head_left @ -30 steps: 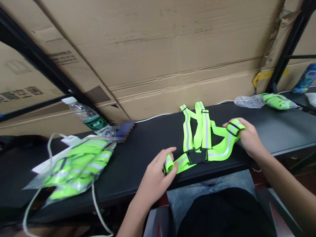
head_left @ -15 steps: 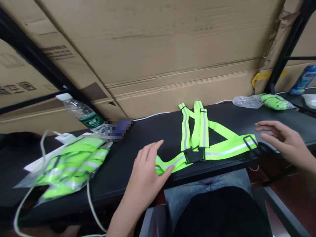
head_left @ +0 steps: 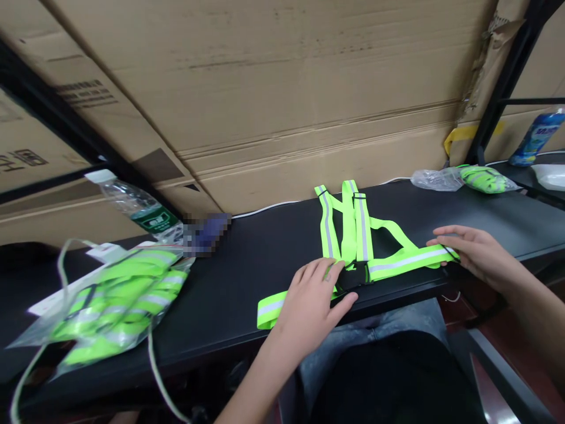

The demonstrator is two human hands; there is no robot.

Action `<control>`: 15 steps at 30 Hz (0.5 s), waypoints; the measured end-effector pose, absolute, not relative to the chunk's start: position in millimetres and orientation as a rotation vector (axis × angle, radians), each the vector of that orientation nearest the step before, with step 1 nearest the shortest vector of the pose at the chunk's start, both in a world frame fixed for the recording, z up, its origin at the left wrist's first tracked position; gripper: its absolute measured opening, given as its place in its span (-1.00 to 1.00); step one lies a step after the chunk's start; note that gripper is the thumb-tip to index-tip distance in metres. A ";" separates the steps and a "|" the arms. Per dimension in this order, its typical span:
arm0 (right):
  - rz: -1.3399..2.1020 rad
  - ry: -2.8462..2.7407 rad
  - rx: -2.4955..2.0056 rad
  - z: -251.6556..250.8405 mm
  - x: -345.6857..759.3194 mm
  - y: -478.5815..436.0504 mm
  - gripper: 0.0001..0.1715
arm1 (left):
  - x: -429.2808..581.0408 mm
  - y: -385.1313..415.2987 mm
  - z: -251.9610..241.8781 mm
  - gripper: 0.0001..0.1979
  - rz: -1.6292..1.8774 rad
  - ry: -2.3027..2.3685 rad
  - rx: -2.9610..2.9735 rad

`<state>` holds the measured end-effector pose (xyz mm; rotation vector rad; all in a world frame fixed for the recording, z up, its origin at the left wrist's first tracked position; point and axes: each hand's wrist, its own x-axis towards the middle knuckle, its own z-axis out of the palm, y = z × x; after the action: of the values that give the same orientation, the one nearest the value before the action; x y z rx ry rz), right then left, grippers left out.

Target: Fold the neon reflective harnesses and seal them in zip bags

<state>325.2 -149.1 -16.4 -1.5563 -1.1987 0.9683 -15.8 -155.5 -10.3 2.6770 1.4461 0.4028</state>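
A neon-yellow reflective vest (head_left: 362, 227) made of elastic straps with grey stripes lies on the black desk. My left hand (head_left: 315, 303) rests over its waist strap and partly covers the black buckle (head_left: 357, 275); the fingers are fairly flat and the thumb stands apart. On the other side, my right hand (head_left: 479, 256) pinches the right end of the waist strap by the black slider, lifting it slightly. The left end of the strap (head_left: 270, 309) forms a loop beyond my left wrist.
Plastic-bagged reflective vests (head_left: 128, 294) lie at the left, by a pale cable (head_left: 156, 365). A water bottle (head_left: 145, 206) leans near a blurred blue item (head_left: 214, 232). Another bagged vest (head_left: 488, 178) and a blue bottle (head_left: 536, 138) are at the far right. Cardboard (head_left: 286, 76) walls the back.
My left hand has moved right, from the strap's left end to the buckle. My right hand has closed on the strap's right end. The left loop now shows.
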 end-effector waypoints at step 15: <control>-0.364 -2.282 -1.184 -27.1 306.2 -162.3 -0.78 | 6.8 -128.4 4.2 -0.38 0.290 1.179 2.704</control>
<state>306.2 -162.3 -27.1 -1.1839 -2.2822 -0.3643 6.8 -128.4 4.2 2.7040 1.1792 0.2897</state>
